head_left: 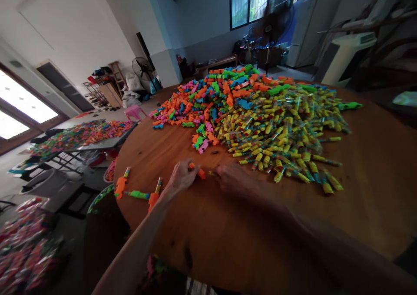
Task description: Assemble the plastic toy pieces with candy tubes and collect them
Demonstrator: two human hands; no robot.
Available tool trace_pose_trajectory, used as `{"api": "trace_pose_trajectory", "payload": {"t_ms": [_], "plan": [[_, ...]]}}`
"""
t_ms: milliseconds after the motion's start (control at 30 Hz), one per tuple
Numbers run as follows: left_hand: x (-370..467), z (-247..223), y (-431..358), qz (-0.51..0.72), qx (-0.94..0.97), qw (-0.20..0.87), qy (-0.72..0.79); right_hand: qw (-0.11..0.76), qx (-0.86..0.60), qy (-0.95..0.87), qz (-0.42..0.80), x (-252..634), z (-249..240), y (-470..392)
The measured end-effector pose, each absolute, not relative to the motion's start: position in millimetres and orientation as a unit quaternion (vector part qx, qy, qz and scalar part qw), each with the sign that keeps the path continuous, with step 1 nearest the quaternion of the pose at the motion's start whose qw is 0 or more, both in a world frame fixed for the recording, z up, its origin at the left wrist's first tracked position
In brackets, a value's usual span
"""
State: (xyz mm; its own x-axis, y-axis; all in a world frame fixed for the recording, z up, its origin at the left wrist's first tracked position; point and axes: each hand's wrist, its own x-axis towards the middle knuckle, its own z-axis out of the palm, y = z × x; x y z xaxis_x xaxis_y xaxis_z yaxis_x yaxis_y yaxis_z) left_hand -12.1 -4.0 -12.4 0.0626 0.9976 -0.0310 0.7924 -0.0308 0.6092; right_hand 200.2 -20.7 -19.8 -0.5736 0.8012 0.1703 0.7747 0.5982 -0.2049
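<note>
Left hand [182, 175] at table [202, 225] center, fingers curled on orange piece [201, 173]. Right hand [231, 180] at its 3 o'clock, mostly closed, small yellow-wrapped piece [212, 173] at fingertips. Yellow tube pile [286, 130] from 1 to 2 o'clock; colored piece pile [208, 95] at 12. Bare wood toward 6, up to near edge.

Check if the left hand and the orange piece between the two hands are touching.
Touching. The head view shows the left hand gripping the orange piece, which pokes out past its fingers.
</note>
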Motion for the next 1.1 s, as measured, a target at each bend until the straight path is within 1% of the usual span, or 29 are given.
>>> {"api": "trace_pose_trajectory", "payload": {"t_ms": [133,200,267,433,533,667,800,900,1100], "plan": [[-15.1,-18.9,-13.3,0.259,0.684,0.174,0.659,0.083,-0.452,-0.883,0.094,194.5,-9.5,-27.5],[-14.3,-19.8,-16.9,0.269,0.689,0.13,0.66,0.073,-0.446,-0.887,0.095,194.1,-6.8,-28.5],[-12.9,-20.2,-19.4,0.266,0.692,0.111,0.662,0.068,-0.441,-0.889,0.1,194.6,-5.9,-28.9],[-11.8,-21.9,-20.8,0.258,0.689,0.116,0.667,0.081,-0.416,-0.899,0.105,195.8,-9.3,-29.9],[-11.8,-21.4,-20.7,0.258,0.698,0.109,0.659,0.074,-0.408,-0.906,0.084,195.0,-12.6,-30.9],[-10.4,-19.2,-22.0,0.266,0.69,0.125,0.662,0.068,-0.415,-0.904,0.072,192.1,-10.8,-33.5],[-9.2,-17.9,-23.1,0.269,0.686,0.122,0.665,0.017,-0.424,-0.903,0.061,188.2,-4.9,-36.7],[-8.6,-16.2,-23.7,0.271,0.689,0.128,0.66,-0.023,-0.418,-0.908,0.025,185.6,-4.4,-38.9],[-7.3,-12.1,-25.6,0.266,0.696,0.132,0.654,-0.036,-0.407,-0.913,-0.011,182.6,-9.2,-41.8]]}}
